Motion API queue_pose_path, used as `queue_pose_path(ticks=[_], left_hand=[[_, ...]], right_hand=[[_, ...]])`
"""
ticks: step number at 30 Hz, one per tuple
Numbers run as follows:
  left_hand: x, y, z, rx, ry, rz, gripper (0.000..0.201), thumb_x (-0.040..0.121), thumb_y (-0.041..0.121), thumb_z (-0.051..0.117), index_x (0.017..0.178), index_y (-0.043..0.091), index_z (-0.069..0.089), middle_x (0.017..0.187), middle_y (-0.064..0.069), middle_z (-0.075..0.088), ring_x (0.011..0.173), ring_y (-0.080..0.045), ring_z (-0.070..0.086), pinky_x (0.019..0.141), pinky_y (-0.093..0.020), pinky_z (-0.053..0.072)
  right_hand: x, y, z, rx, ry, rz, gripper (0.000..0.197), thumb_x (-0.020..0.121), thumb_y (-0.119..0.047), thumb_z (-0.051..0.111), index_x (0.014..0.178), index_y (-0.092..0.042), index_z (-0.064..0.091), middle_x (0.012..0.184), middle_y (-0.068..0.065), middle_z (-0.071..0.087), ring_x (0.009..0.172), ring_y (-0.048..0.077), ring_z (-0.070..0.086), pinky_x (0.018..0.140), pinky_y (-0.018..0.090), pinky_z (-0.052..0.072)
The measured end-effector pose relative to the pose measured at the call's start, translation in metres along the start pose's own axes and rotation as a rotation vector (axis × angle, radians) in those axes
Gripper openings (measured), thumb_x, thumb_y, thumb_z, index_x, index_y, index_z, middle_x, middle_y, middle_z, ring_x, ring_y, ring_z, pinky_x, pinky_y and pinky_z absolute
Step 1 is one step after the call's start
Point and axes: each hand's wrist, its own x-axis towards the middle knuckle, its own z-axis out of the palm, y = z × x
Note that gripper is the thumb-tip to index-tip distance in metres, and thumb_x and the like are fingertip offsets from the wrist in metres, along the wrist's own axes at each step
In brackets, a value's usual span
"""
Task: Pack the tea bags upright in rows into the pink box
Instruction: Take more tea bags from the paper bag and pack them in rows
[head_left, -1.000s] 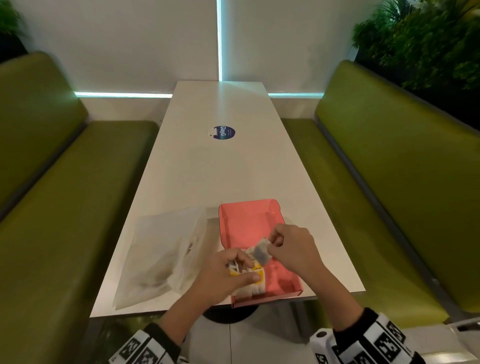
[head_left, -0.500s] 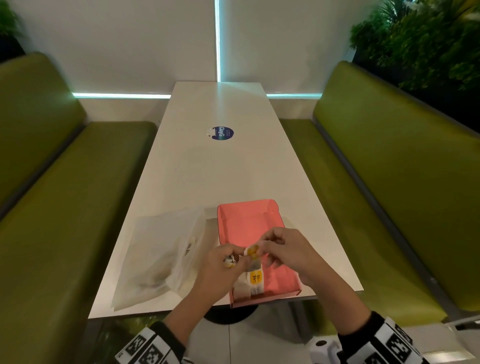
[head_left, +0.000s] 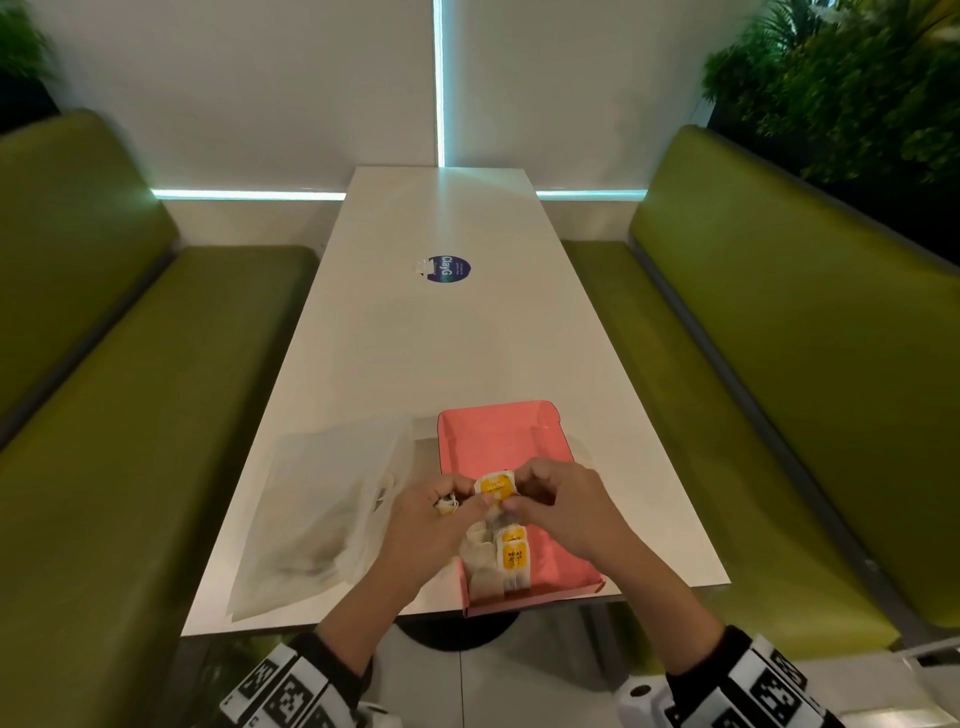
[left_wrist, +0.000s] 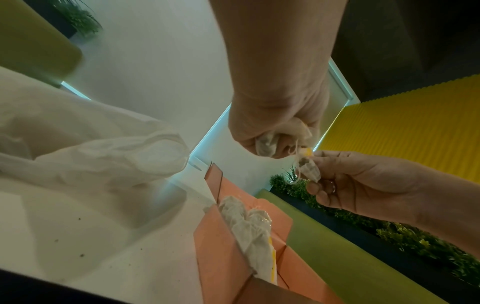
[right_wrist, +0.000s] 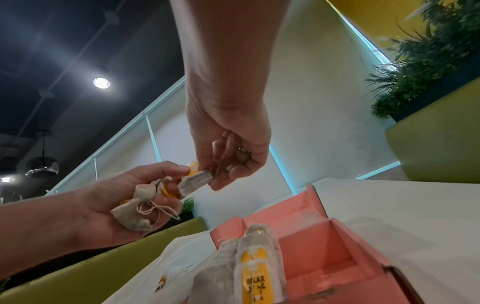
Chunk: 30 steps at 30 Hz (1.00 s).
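Note:
The pink box (head_left: 501, 441) lies open on the white table's near end. Several tea bags (head_left: 511, 561) with yellow tags stand upright at its near left end; in the right wrist view these packed tea bags (right_wrist: 255, 267) read "RELAX". My left hand (head_left: 465, 506) grips a bunch of loose tea bags (right_wrist: 137, 207) in its palm, strings dangling. My right hand (head_left: 519, 501) pinches a single tea bag (right_wrist: 194, 183) just above the box, its yellow tag (head_left: 496, 487) facing up. The left hand's fingertips (right_wrist: 182, 168) touch that same bag.
A crumpled translucent plastic bag (head_left: 322, 514) lies left of the box. A round blue sticker (head_left: 448, 270) marks the table's middle. Green benches (head_left: 753, 389) flank the table on both sides. The table edge (head_left: 675, 590) runs just behind the box's near end.
The hands have come together above the box. The single tea bag in the right hand has turned so its yellow tag faces up, and the left fingertips now touch it.

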Motion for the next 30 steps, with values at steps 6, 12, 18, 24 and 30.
queue_pose_path(ticks=[6, 12, 18, 24, 30], left_hand=[[0.003, -0.003, -0.003, -0.022, 0.065, -0.042, 0.026, 0.081, 0.013, 0.069, 0.059, 0.023, 0.062, 0.048, 0.015, 0.052, 0.047, -0.005, 0.041, 0.053, -0.024, 0.034], [0.004, -0.003, -0.007, -0.046, 0.117, -0.03, 0.015, 0.078, 0.021, 0.074, 0.071, 0.011, 0.067, 0.052, 0.007, 0.051, 0.048, -0.009, 0.038, 0.05, -0.023, 0.035], [-0.001, 0.0, -0.005, 0.014, 0.121, 0.062, 0.014, 0.078, 0.019, 0.073, 0.066, 0.024, 0.067, 0.059, 0.012, 0.06, 0.052, -0.004, 0.046, 0.057, -0.025, 0.04], [-0.011, 0.001, 0.003, 0.085, 0.106, 0.183, 0.022, 0.08, 0.008, 0.071, 0.073, 0.029, 0.068, 0.068, 0.018, 0.065, 0.066, 0.001, 0.057, 0.063, -0.009, 0.042], [-0.014, 0.002, 0.009, 0.095, 0.145, 0.213, 0.023, 0.078, 0.011, 0.073, 0.074, 0.033, 0.067, 0.071, 0.02, 0.066, 0.067, 0.001, 0.058, 0.063, -0.008, 0.042]], right_hand=[[-0.001, 0.002, -0.006, 0.086, 0.028, -0.008, 0.008, 0.085, -0.009, 0.066, 0.08, -0.015, 0.067, 0.068, -0.004, 0.066, 0.058, 0.002, 0.062, 0.064, 0.013, 0.049], [-0.003, -0.002, -0.018, 0.183, -0.159, -0.017, 0.01, 0.084, -0.013, 0.068, 0.076, -0.02, 0.066, 0.102, -0.009, 0.063, 0.081, 0.008, 0.058, 0.077, 0.024, 0.048], [-0.003, -0.008, -0.011, 0.003, -0.141, 0.027, 0.026, 0.089, -0.019, 0.059, 0.068, -0.02, 0.072, 0.1, -0.006, 0.062, 0.076, 0.003, 0.059, 0.069, 0.014, 0.043], [0.001, -0.003, 0.003, -0.303, 0.006, 0.051, 0.021, 0.083, -0.031, 0.068, 0.094, -0.013, 0.074, 0.1, -0.007, 0.064, 0.075, 0.001, 0.051, 0.069, 0.015, 0.04], [-0.003, -0.01, 0.011, -0.133, 0.124, 0.083, 0.024, 0.085, -0.014, 0.066, 0.108, -0.015, 0.07, 0.103, -0.004, 0.068, 0.08, 0.006, 0.058, 0.076, 0.014, 0.045]])
